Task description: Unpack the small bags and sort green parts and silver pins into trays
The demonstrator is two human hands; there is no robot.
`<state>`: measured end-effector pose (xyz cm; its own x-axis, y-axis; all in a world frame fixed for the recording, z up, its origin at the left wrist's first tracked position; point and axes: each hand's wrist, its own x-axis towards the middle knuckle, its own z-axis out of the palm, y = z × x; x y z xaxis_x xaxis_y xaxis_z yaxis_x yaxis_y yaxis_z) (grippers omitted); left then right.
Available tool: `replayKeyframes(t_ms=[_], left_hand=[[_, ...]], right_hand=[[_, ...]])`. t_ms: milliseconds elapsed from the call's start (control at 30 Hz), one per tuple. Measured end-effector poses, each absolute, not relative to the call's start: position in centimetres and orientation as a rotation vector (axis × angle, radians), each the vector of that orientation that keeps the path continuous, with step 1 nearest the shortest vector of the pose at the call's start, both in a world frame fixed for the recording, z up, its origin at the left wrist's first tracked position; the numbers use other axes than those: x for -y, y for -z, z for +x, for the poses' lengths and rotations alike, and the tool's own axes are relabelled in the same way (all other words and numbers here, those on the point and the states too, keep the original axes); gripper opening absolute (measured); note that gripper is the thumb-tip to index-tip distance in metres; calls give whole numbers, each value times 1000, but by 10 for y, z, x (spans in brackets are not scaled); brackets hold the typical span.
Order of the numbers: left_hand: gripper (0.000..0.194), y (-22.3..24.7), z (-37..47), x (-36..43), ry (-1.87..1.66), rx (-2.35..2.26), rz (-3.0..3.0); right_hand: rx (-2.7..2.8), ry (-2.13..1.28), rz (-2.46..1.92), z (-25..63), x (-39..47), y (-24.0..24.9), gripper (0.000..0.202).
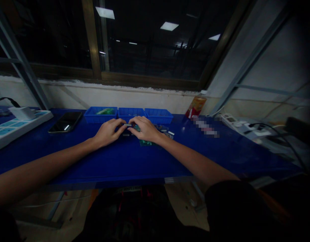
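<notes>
Your left hand (110, 131) and your right hand (145, 129) meet above the blue counter (101, 164). The grip of both is closed on a small pale piece (127, 125), held between the fingertips; what piece it is, you cannot tell. A green board (145, 143) lies under your right hand, and three blue bins (131, 113) stand just behind.

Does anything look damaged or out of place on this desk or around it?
The white edging below the window looks ragged, perhaps chipped or roughly painted. Small parts lie loose on the blue table by the right hand, outside the blue bins, though that may be normal. I see no spill.
</notes>
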<state>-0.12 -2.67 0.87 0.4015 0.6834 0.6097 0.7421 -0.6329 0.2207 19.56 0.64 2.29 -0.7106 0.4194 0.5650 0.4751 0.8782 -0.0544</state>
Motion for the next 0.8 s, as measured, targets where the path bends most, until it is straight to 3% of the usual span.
replayKeyframes(t_ms=[167, 333, 633, 800], left_hand=[[32, -9, -1, 26, 980, 1382, -2599], [34, -9, 0, 26, 806, 1441, -2676], [30, -7, -3, 21, 592, 1266, -2859], [37, -6, -4, 23, 538, 1181, -2878]], right_hand=[[2420, 205, -666, 199, -16, -24, 19], [2141, 314, -973, 223, -50, -22, 17], [2035, 418, -1257, 242, -76, -11, 19], [2056, 402, -1304, 240, -74, -11, 26]])
